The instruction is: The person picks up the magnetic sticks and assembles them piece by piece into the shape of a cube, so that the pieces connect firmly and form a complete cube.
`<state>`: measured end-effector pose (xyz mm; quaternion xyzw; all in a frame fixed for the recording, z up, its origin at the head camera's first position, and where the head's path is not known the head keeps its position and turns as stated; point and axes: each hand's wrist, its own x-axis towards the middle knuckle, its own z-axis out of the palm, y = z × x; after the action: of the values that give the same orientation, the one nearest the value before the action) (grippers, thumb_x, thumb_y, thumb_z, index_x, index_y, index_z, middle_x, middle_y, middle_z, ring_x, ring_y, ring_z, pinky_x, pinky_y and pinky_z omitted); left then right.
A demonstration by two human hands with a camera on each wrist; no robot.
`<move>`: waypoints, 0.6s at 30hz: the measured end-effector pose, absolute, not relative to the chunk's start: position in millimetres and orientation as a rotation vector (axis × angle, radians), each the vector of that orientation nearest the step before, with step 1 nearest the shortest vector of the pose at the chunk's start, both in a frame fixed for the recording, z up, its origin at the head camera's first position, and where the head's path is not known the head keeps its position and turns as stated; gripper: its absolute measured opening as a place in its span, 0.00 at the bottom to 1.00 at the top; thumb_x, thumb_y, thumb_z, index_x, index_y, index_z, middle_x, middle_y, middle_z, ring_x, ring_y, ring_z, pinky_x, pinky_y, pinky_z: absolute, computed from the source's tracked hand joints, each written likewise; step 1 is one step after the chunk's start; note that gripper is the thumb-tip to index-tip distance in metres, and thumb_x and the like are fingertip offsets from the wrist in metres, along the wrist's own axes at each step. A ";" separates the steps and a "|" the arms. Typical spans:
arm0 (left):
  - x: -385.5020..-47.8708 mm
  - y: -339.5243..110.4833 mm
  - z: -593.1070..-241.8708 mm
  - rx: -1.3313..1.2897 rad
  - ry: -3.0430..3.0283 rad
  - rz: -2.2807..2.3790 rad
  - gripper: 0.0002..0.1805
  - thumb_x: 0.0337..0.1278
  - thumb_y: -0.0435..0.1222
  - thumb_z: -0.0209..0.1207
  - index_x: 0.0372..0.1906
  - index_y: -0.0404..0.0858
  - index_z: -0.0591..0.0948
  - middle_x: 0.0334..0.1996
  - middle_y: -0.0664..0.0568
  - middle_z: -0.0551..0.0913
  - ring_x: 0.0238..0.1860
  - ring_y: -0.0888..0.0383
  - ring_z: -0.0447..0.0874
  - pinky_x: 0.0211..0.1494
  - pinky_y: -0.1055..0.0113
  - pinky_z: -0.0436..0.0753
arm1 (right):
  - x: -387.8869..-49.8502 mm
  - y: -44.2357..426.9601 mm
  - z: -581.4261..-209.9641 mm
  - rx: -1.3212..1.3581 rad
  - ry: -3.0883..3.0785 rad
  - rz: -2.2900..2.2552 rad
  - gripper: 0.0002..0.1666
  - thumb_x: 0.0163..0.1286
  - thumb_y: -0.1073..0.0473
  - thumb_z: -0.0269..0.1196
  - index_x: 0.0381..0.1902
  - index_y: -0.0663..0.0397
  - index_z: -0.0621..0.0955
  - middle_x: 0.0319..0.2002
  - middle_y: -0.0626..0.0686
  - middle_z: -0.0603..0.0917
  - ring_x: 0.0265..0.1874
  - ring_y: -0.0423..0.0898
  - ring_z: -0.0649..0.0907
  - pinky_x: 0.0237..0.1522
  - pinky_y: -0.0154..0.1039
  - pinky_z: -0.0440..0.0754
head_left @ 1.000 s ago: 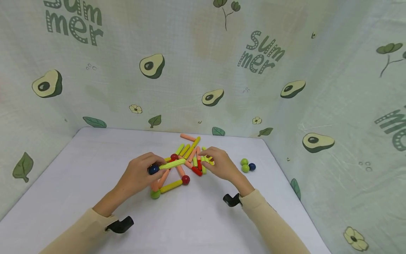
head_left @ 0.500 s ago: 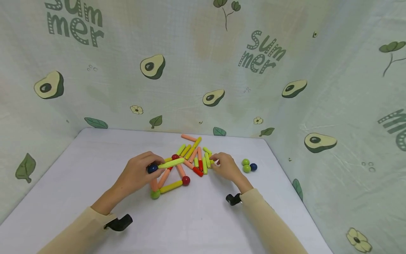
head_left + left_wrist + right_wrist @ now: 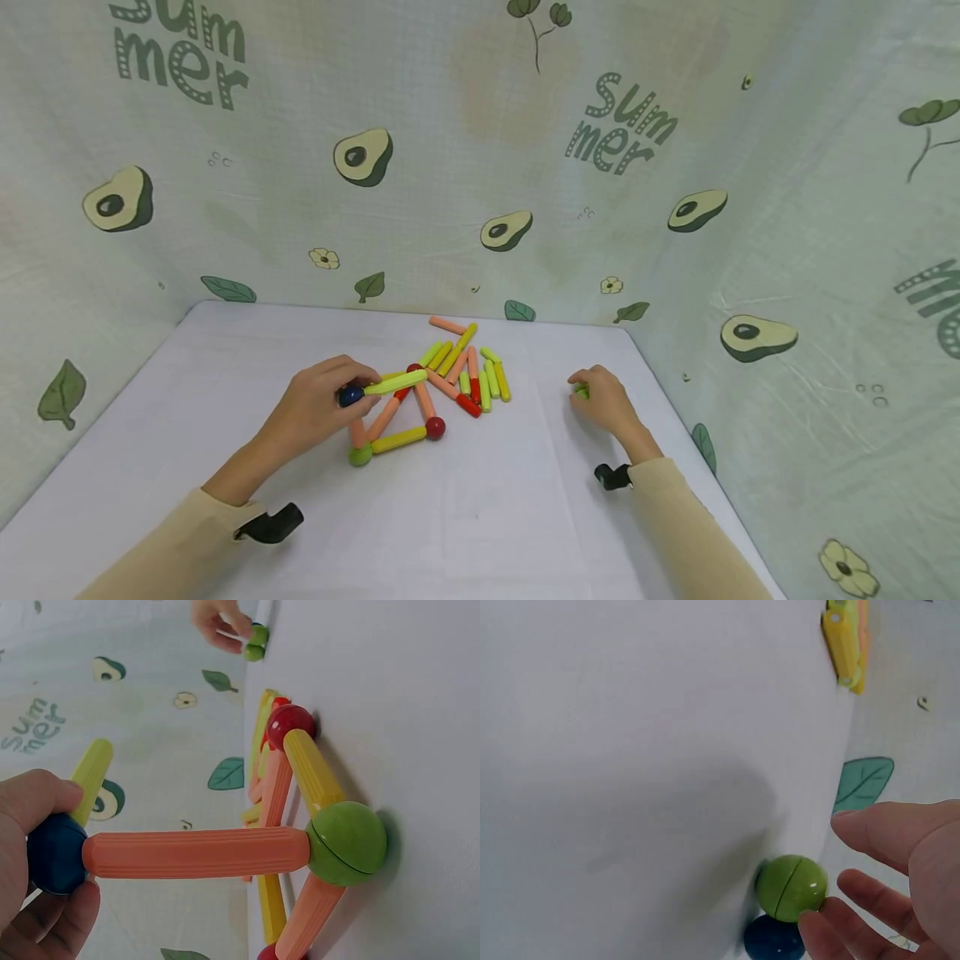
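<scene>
"Gripping the blue ball point(image 3: 56, 855) up above the table point(image 3: 465, 517)! My left hand point(image 3: 315, 404) has fingers and thumb curled round it, and a lime rod point(image 3: 396, 382) juts out from it."

"And under that?"

"A salmon rod point(image 3: 195, 853) runs from the ball down to a green ball point(image 3: 347, 844) on the tabletop, and a yellow rod point(image 3: 399, 440) links that one to a red ball point(image 3: 435, 428)."

"Your other side?"

"My right hand point(image 3: 606, 402) is relaxed, thumb spread from the fingers, right by a loose green ball point(image 3: 791, 889); whether I'm touching it, I can't tell. Another blue ball point(image 3: 774, 939) sits against it."

"Further out?"

"A cluster of rods point(image 3: 486, 392) lies between my hands, toward the far edge, and behind hangs an avocado-print cloth point(image 3: 435, 167)."
</scene>
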<state>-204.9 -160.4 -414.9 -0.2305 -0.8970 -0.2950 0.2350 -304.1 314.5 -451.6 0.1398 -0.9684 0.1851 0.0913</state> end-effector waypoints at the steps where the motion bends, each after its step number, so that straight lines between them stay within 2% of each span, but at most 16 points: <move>1: -204.8 -160.5 -415.2 -0.633 -2.458 -0.813 0.17 0.53 0.35 0.80 0.48 0.43 0.89 0.43 0.56 0.87 0.42 0.58 0.85 0.45 0.59 0.90 | -303.9 319.6 -453.1 0.415 -2.870 0.542 0.16 0.65 0.69 0.70 0.51 0.64 0.88 0.43 0.62 0.85 0.39 0.53 0.79 0.46 0.52 0.79; 10: -204.2 -160.1 -414.5 -0.640 -2.449 -0.835 0.17 0.52 0.34 0.80 0.48 0.42 0.89 0.42 0.56 0.87 0.43 0.58 0.86 0.45 0.59 0.90 | -302.6 334.5 -460.3 0.468 -2.886 0.622 0.17 0.62 0.70 0.75 0.49 0.65 0.88 0.38 0.60 0.85 0.38 0.54 0.83 0.45 0.52 0.83; 18: -204.7 -160.6 -415.2 -0.635 -2.458 -0.834 0.17 0.54 0.36 0.80 0.48 0.43 0.89 0.43 0.57 0.87 0.43 0.58 0.86 0.46 0.59 0.90 | -299.8 313.4 -455.9 0.533 -2.899 0.697 0.14 0.64 0.67 0.75 0.48 0.61 0.89 0.41 0.55 0.89 0.37 0.48 0.85 0.43 0.45 0.85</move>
<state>-204.7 -160.6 -415.2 -0.2312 -0.8947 -0.3035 0.2323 -299.8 313.4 -455.9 0.1758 -0.9556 0.2297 0.0563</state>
